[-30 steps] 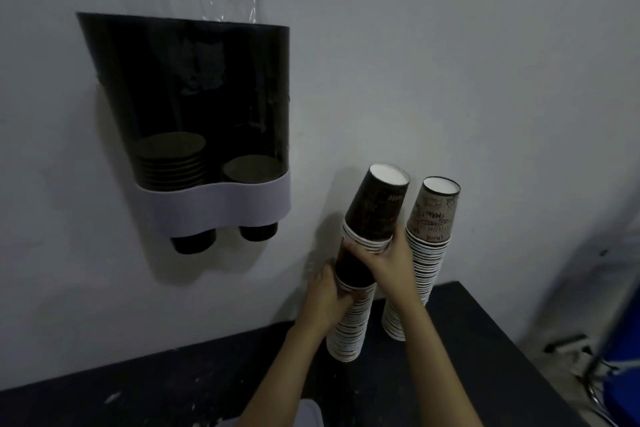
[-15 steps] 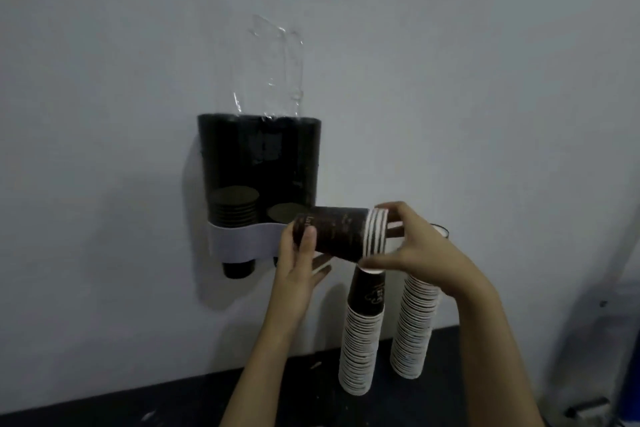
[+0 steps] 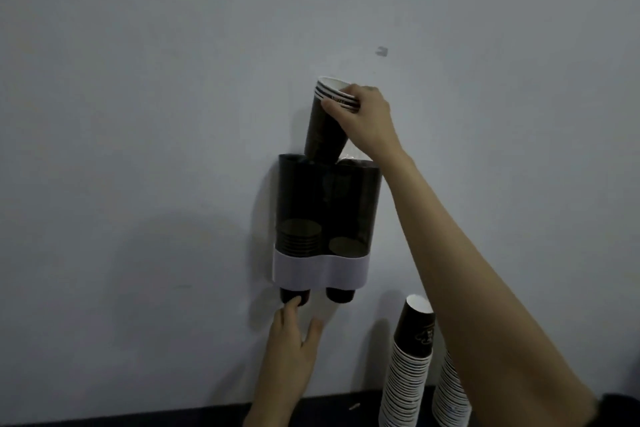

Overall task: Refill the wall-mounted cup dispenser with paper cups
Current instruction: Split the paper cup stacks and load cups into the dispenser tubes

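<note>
1. Head view – the cup dispenser (image 3: 327,219) hangs on the pale wall (image 3: 138,115): a dark see-through housing with two tubes side by side and a white band across its lower part.
2. The right hand (image 3: 363,118) reaches up over the dispenser and grips a small nested batch of paper cups (image 3: 327,122) near their white rims, fingers and thumb curled round them. The batch is mouth-up, tilted a little, its dark base right at the open top of the dispenser, roughly between the two tubes; whether it has entered one cannot be told.
3. The left hand (image 3: 292,340) is raised beneath the dispenser with its fingers fairly straight and spread – a fingertip touches the bottom cup (image 3: 294,295) that pokes out under the left tube. It holds nothing.
4. Inside the housing, a short stack of cups sits in the left tube and a lower one in the right; a second cup base (image 3: 340,294) shows under the right tube.
5. Lower right, two tall stacks of paper cups (image 3: 408,367) stand upside down on a dark countertop (image 3: 173,418) against the wall, partly hidden by the right forearm.
</note>
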Demonstrator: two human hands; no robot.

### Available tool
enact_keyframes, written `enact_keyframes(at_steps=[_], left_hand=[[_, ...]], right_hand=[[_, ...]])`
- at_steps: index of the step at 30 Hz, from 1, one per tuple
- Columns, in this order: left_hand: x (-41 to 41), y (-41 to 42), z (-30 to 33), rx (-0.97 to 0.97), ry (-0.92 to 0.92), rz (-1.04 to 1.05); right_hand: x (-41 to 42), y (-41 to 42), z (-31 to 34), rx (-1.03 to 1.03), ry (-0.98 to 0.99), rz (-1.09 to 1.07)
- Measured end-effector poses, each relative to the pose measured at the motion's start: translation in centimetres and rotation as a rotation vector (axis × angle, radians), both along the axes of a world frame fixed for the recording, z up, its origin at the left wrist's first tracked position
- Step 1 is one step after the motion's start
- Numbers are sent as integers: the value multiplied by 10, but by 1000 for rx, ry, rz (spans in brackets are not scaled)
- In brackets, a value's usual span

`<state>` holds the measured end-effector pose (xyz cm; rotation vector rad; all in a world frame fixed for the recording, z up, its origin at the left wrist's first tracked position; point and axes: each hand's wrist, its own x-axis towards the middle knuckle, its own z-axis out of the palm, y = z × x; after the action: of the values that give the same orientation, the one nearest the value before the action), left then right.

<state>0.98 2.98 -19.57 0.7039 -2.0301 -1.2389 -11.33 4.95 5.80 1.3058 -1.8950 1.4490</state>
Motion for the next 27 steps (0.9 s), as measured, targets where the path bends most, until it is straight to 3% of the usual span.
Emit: enact_keyframes(at_steps=[5,11,17,27], left_hand=[[-1,-7,-6,-57,-41,-2],[-2,-4,-9,-97,-66,-20],[-3,-3,-7,-158,-101,-5],[-5,0,-8,-188,-88,-32]], right_hand=[[2,-22,7,69,50,1],[-3,-41,-31,453,58,-50],[3,-37,-34,671,22,-8],[5,-37,-37,786,52,21]])
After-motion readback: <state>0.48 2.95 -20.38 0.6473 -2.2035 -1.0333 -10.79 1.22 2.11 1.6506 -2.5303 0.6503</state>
